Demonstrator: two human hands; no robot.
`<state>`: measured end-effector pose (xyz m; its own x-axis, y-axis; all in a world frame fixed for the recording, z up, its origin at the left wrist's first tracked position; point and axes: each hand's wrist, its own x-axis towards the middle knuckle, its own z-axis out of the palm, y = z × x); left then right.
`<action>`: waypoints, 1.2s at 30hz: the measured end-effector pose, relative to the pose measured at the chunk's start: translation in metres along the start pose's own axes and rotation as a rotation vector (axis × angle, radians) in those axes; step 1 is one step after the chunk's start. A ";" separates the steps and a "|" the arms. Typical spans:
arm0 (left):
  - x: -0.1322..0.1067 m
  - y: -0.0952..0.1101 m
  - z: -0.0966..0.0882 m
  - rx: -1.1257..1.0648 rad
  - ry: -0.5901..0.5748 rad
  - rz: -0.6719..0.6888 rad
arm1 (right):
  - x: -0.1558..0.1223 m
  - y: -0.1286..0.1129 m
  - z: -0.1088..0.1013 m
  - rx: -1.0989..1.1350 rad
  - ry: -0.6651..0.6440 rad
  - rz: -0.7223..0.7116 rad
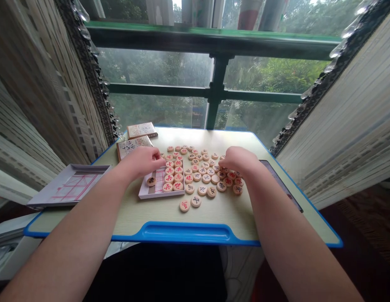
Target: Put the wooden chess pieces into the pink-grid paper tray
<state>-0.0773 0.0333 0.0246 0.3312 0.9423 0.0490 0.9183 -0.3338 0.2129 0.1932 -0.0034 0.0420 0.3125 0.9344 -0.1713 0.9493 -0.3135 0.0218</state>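
A shallow white box (144, 194) holds two columns of round xiangqi pieces with red characters (172, 178). One black-marked xiangqi piece (151, 181) lies apart at the box's left side. My left hand (143, 161) is above the box's far left part, fingers pinched together; what they hold, if anything, is hidden. Loose xiangqi pieces (202, 171), red and black, are spread to the right of the box. At the right edge of this spread is my right hand (240, 160), fingers curled down among the pieces; its fingertips are mostly hidden.
The box lid (71, 184) lies at the table's left. Two small patterned boxes or books (142, 129) rest at the far left corner. A dark-edged tablet (281, 184) lies beyond my right forearm. The table (128, 218) has a blue rim and a front tray (186, 230); windows stand behind.
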 end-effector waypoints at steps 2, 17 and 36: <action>0.000 -0.001 0.000 0.001 0.004 -0.002 | 0.000 0.001 -0.001 0.016 0.026 -0.002; -0.001 -0.002 -0.003 -0.037 0.016 -0.011 | -0.015 -0.004 -0.015 0.559 0.425 -0.105; 0.000 -0.003 -0.002 -0.034 -0.073 0.032 | -0.035 -0.039 0.004 1.005 0.319 -0.637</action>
<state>-0.0809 0.0348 0.0264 0.3765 0.9263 -0.0147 0.8993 -0.3617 0.2457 0.1447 -0.0240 0.0429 -0.0687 0.9235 0.3775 0.5317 0.3540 -0.7694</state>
